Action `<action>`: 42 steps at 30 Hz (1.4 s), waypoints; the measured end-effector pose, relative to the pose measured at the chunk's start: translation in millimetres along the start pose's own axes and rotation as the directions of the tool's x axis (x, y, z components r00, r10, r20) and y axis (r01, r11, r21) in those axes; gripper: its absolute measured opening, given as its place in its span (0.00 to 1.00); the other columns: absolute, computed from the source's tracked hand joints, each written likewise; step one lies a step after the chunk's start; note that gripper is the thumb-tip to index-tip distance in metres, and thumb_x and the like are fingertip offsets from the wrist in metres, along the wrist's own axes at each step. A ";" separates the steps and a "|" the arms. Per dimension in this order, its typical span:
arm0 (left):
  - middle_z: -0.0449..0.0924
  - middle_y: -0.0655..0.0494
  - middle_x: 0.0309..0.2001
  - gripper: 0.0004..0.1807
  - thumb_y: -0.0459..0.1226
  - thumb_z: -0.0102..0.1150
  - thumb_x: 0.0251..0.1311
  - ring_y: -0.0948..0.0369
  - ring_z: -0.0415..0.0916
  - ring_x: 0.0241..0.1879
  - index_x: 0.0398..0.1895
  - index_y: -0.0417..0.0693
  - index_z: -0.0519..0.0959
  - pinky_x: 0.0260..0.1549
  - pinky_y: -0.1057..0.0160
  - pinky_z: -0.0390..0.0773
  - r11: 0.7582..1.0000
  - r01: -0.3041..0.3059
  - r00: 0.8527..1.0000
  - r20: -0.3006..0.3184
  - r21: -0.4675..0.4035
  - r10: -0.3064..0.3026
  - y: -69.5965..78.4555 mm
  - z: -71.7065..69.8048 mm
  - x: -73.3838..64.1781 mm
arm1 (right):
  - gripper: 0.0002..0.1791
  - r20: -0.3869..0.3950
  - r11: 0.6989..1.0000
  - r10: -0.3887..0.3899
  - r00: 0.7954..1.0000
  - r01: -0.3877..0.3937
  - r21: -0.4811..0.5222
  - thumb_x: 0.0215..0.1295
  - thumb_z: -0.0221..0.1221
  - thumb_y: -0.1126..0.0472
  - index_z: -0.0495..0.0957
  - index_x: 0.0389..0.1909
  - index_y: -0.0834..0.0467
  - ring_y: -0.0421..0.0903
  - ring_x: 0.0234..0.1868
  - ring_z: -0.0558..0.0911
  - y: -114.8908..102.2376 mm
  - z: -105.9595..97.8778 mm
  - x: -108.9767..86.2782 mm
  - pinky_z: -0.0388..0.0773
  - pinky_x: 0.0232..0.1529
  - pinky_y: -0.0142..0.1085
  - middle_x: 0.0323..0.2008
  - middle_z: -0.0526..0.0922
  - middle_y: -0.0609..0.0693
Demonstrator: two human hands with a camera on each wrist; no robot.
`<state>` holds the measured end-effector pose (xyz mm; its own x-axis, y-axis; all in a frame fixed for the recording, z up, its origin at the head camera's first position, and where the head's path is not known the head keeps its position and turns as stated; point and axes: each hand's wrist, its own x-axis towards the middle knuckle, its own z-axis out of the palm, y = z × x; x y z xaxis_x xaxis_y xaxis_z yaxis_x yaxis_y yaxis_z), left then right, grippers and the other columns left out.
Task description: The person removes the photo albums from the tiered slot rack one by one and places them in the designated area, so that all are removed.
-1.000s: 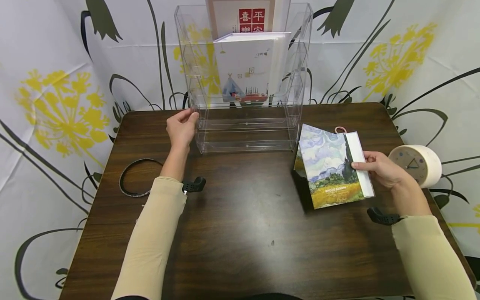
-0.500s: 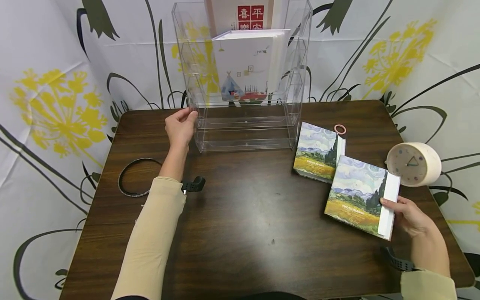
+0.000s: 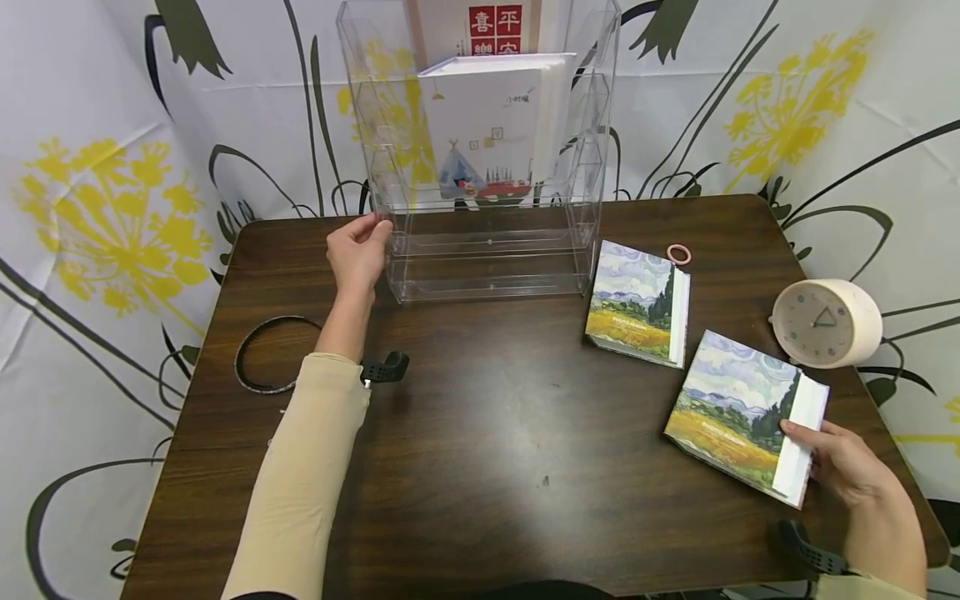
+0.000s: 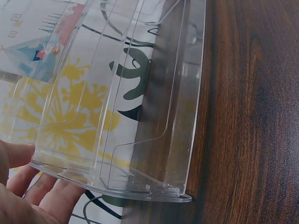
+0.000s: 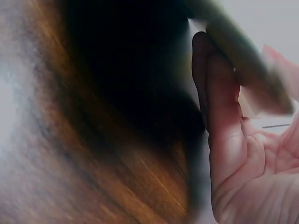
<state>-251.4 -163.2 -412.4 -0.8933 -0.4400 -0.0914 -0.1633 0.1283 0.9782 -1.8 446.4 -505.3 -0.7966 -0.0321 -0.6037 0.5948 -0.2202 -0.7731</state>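
My right hand (image 3: 858, 467) grips a photo album (image 3: 738, 408) by its white spine edge, thumb on the cover and fingers beneath. The album, painted with a wheat field and cypress, is tilted over the table's right side. A matching photo album (image 3: 633, 304) lies behind it, beside the rack. With my left hand (image 3: 358, 254) I pinch the left side edge of a clear acrylic rack (image 3: 491, 290); in the left wrist view the thumb and fingers lie at either side of that edge (image 4: 112, 189). Dark blur fills much of the right wrist view, where the album's edge (image 5: 252, 65) shows between thumb and fingers.
In the rack stand a white book (image 3: 487, 125) with a tent drawing and, behind it, a beige one (image 3: 442, 29) with red characters. A round clock (image 3: 825, 323) sits at the right edge. A pink ring (image 3: 678, 254) and a dark hoop (image 3: 243, 350) lie on the table (image 3: 480, 483).
My right hand has carried the album rightward and toward me, off the other album, which now shows in full. My left hand stays on the rack.
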 end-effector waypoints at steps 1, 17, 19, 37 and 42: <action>0.85 0.51 0.47 0.16 0.39 0.65 0.62 0.64 0.80 0.37 0.52 0.46 0.84 0.29 0.68 0.82 1.000 0.000 1.000 -0.001 0.002 0.000 0.2 -0.2 -0.1 | 0.12 -0.021 1.000 -0.001 1.000 0.001 -0.016 0.72 0.55 0.65 0.82 0.32 0.46 0.43 0.33 0.85 -0.1 1.7 0.8 0.82 0.32 0.37 0.32 0.86 0.46; 0.85 0.51 0.47 0.15 0.38 0.65 0.62 0.63 0.82 0.39 0.52 0.46 0.84 0.30 0.67 0.82 1.000 -0.016 1.000 -0.004 0.009 0.016 -1.7 0.4 0.2 | 0.44 -0.351 0.715 0.090 0.932 -0.306 -0.629 0.60 0.62 0.34 0.69 0.51 0.75 0.53 0.41 0.81 -29.8 21.4 -3.9 0.84 0.40 0.43 0.56 0.63 0.76; 0.85 0.51 0.47 0.15 0.38 0.65 0.62 0.62 0.82 0.39 0.52 0.46 0.84 0.30 0.67 0.82 1.000 -0.017 1.000 -0.005 0.007 0.017 -1.6 0.5 0.1 | 0.46 -0.375 0.698 0.080 0.923 -0.321 -0.641 0.57 0.64 0.34 0.71 0.49 0.76 0.51 0.37 0.83 -32.1 23.7 -5.4 0.84 0.38 0.43 0.53 0.68 0.76; 0.85 0.51 0.47 0.15 0.38 0.65 0.62 0.65 0.81 0.39 0.51 0.46 0.85 0.33 0.66 0.82 1.000 -0.026 1.000 -0.011 0.003 0.026 -0.6 0.1 -0.5 | 0.51 -0.401 0.612 0.037 0.915 -0.338 -0.715 0.52 0.64 0.28 0.74 0.47 0.78 0.47 0.28 0.85 -36.3 28.7 -10.7 0.84 0.32 0.41 0.24 0.86 0.53; 0.85 0.51 0.47 0.15 0.38 0.65 0.62 0.66 0.81 0.38 0.51 0.47 0.84 0.33 0.66 0.82 1.000 -0.025 1.000 -0.010 0.004 0.025 -0.5 -0.2 -0.2 | 0.52 -0.409 0.625 0.032 0.912 -0.337 -0.704 0.51 0.65 0.29 0.73 0.48 0.79 0.49 0.29 0.85 -35.4 29.1 -10.4 0.84 0.32 0.42 0.25 0.86 0.55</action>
<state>-251.1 -163.4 -412.8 -0.8929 -0.4454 -0.0650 -0.1426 0.1429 0.9794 -17.8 426.1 -466.0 -0.6637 0.3621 -0.6545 0.7163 0.5597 -0.4167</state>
